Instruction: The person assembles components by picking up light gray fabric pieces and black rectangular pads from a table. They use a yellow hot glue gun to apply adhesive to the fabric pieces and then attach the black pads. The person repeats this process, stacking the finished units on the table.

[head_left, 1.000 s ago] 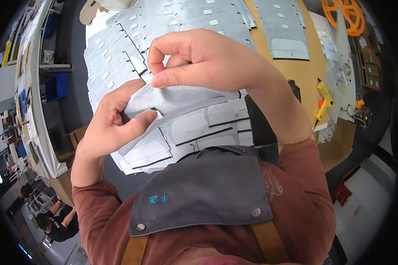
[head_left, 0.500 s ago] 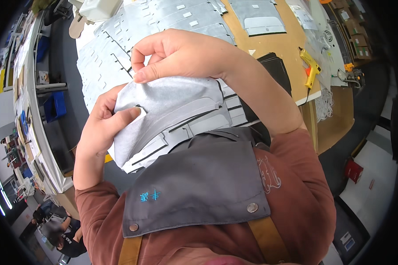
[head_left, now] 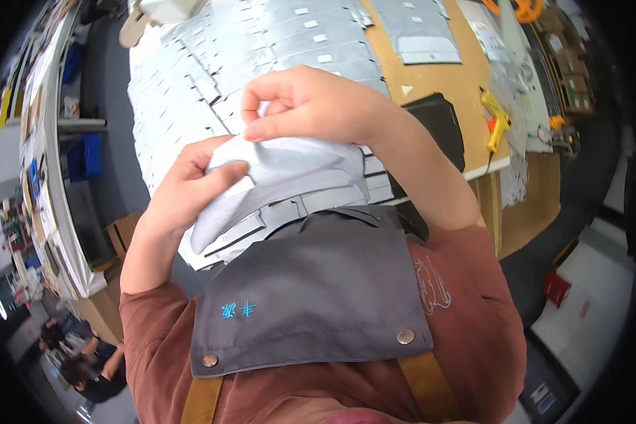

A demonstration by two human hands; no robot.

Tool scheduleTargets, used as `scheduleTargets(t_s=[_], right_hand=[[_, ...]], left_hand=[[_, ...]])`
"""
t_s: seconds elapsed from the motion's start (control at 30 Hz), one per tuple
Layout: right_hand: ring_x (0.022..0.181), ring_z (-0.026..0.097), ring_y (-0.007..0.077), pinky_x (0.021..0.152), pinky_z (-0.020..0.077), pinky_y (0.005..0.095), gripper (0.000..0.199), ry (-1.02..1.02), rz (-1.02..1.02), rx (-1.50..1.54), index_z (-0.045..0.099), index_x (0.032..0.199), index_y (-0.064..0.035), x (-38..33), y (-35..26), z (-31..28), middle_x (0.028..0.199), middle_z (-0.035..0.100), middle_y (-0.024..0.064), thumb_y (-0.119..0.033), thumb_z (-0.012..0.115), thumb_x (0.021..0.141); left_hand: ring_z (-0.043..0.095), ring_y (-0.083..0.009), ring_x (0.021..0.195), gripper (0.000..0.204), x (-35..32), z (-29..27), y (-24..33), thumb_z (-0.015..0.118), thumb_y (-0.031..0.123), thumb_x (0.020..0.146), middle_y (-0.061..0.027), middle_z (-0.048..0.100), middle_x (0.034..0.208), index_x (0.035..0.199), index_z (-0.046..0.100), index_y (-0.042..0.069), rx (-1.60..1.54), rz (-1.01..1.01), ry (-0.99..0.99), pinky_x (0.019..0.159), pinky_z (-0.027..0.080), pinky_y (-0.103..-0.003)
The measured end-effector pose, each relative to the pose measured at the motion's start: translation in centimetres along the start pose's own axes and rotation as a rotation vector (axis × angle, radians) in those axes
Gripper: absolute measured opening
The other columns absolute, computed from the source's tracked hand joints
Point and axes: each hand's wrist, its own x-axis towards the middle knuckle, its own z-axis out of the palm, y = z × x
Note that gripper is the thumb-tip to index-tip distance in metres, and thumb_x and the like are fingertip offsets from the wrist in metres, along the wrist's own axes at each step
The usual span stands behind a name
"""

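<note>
A light grey, felt-like fabric piece [head_left: 297, 164] is held up in front of my apron, its surface bulging and creased. My left hand [head_left: 198, 177] grips its left side, thumb lying on top and the other fingers hidden behind. Beside that thumb a small white tab [head_left: 240, 187] shows on the fabric. Thumb and index finger of my right hand [head_left: 304, 106] pinch the upper edge, close to the left thumb. Below the held piece lie more grey and white pieces [head_left: 261, 225] with dark strips along them.
Overlapping rows of grey pieces [head_left: 261, 42] with white tabs cover much of the table. A separate grey piece [head_left: 420, 32] lies on the brown board [head_left: 442, 81]. To the right are a stack of black sheets [head_left: 438, 131] and a yellow glue gun [head_left: 497, 120]. People sit at lower left.
My left thumb has come nearer to my right fingertips along the fabric's upper edge. Both hands keep their hold. The whole view has shifted slightly.
</note>
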Motion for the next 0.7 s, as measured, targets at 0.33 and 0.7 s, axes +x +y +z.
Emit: scheduleTargets(t_s=[0.33,0.7], right_hand=[[0.062,0.040,0.0032,0.057,0.0320,0.0237,0.013,0.033,0.344,-0.002,0.063,0.095,-0.0076,-1.8,8.2,1.4,0.065,0.051,-0.0062,-0.018,0.069,0.092],[0.076,0.066,0.0327,0.070,0.0507,0.0353,0.026,-0.375,0.222,-0.594,0.067,0.107,-0.0092,0.7,13.2,5.2,0.083,0.070,0.0149,-0.028,0.072,0.090]], left_hand=[[0.064,-0.0183,0.087,0.033,0.2,-2.3,-8.1,0.076,0.029,0.089,-0.0088,0.071,0.092,0.109,0.069,0.003,0.451,-0.052,-0.175,0.079,0.050,-0.032],[0.063,-0.0125,0.087,0.024,-5.8,-5.9,-15.7,0.075,0.019,0.092,-0.0053,0.072,0.092,0.107,0.072,0.002,0.098,-0.079,-0.002,0.081,0.050,-0.029]])
